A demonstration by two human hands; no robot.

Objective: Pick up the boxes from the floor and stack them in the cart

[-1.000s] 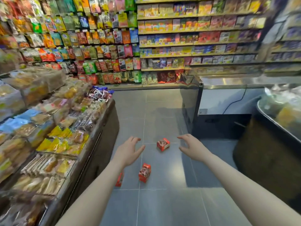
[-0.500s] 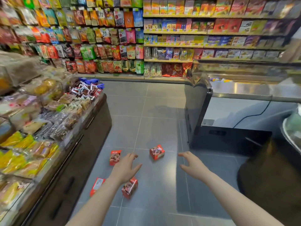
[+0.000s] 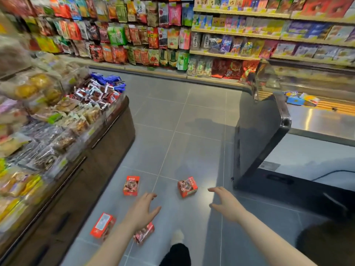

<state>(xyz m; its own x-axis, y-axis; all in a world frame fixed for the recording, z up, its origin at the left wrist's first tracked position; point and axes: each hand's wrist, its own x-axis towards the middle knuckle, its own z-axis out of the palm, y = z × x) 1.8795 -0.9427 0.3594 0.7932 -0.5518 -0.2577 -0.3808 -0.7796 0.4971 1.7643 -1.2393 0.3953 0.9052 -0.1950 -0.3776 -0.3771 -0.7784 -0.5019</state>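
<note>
Both hands empty, fingers spread: left hand (image 3: 143,211) above box (image 3: 144,233), right hand (image 3: 226,203) near box (image 3: 187,186); four red boxes on floor (image 3: 192,143)

Both arms (image 3: 259,233) are bare, sleeveless to the frame edge; a black trouser leg (image 3: 176,254) and what looks like a pale shoe (image 3: 177,237).

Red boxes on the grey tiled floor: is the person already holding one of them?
No, both the left hand and the right hand reach out with spread fingers and hold nothing.
</note>
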